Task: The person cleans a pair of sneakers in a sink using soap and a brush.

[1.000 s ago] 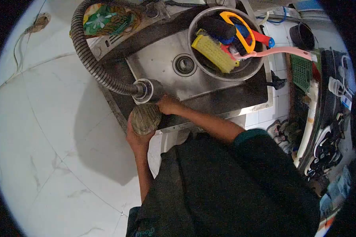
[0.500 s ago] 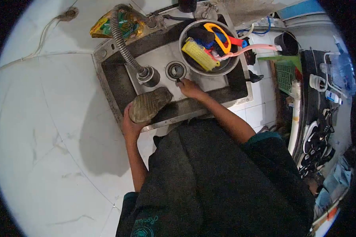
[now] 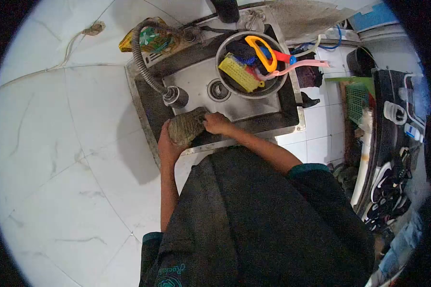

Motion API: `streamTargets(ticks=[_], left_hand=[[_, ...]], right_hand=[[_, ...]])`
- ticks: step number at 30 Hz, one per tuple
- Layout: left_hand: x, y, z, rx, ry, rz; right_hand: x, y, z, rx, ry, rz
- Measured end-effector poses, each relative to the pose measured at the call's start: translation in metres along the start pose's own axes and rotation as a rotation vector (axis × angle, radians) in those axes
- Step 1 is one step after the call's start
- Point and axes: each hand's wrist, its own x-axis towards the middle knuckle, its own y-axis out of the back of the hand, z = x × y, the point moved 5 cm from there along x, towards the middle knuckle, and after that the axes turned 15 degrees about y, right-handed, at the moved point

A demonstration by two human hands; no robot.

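Observation:
My left hand (image 3: 169, 146) grips a dirty brown shoe (image 3: 187, 127) from its left side, holding it over the sink's near edge with its ridged sole facing up. At the shoe's right end is my right hand (image 3: 217, 123), its fingers curled. What those fingers hold, if anything, is hidden. The metal sink (image 3: 191, 71) lies beyond both hands, with a round drain (image 3: 219, 90) in its floor. A flexible hose tap (image 3: 138, 52) arches over the left of the basin, its dark nozzle pointing down near the shoe.
A metal bowl (image 3: 273, 93) in the sink's right part holds a yellow brush (image 3: 239, 72) and other brushes, one with a pink handle (image 3: 304, 65). A yellow-green packet (image 3: 153, 39) lies behind the hose. Several shoes (image 3: 385, 186) stand on a rack at right. White tiled surface spreads left.
My right hand has moved from the drain toward me and left, to the end of the shoe. A dark ring seen at the drain before no longer shows there. My left hand keeps its grip.

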Motion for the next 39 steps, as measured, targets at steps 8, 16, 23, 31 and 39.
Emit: streamTargets(ticks=[8, 16, 23, 31, 39], left_hand=[[-0.026, -0.021, -0.008, -0.128, 0.035, 0.161], [-0.048, -0.015, 0.004, -0.285, 0.157, 0.229], [-0.043, -0.028, 0.007, -0.157, 0.091, 0.215], [-0.045, -0.046, 0.014, -0.193, 0.066, 0.228], [-0.043, -0.041, 0.012, -0.219, 0.197, 0.263]], right_hand=[[0.009, 0.018, -0.038, 0.032, 0.094, -0.034], [0.008, 0.000, 0.026, -0.004, 0.015, -0.086], [0.024, -0.003, 0.051, -0.090, -0.053, -0.077], [0.014, 0.014, 0.029, -0.061, -0.058, -0.145], [0.012, 0.014, 0.010, 0.002, -0.092, -0.061]])
